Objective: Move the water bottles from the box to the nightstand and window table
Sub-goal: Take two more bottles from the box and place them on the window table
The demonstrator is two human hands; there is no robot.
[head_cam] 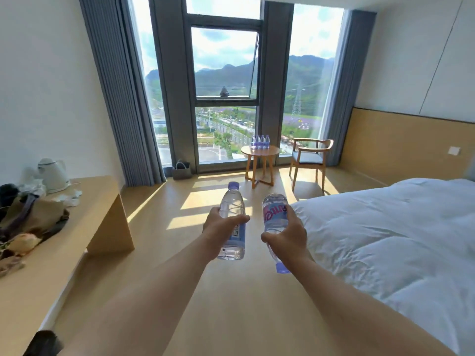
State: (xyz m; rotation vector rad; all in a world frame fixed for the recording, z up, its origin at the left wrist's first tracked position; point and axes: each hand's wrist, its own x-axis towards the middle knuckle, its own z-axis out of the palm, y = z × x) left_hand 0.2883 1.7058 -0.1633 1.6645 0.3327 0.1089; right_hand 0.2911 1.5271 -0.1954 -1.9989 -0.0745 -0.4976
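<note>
1. Two water bottles are in the person's grip, one per hand, both held out in front over the bare floor.
2. The left hand (221,224) wraps its fingers round the left bottle (231,222), which stands nearly upright, cap up, its long axis leaning slightly toward the window.
3. The right hand (288,237) curls round the right bottle (273,222), which is inverted: cap pointing down toward the person, base up and away.
4. The round window table (270,151) lies straight ahead, well apart from both hands, across the sunlit floor; it sits slightly right of centre, so the right hand looks a little nearer to it.
5. Four bottles on the table (260,142) already stand there in a tight row, upright, toward the window side of the top; that makes six bottles visible in all.
6. My judgement: the coming move is a walk forward, then setting both bottles beside the row; the inverted one needs turning over first.
7. Neither the box nor the nightstand is visible; a wooden chair (309,158) stands just right of the table, the bed (385,227) further right.
</note>
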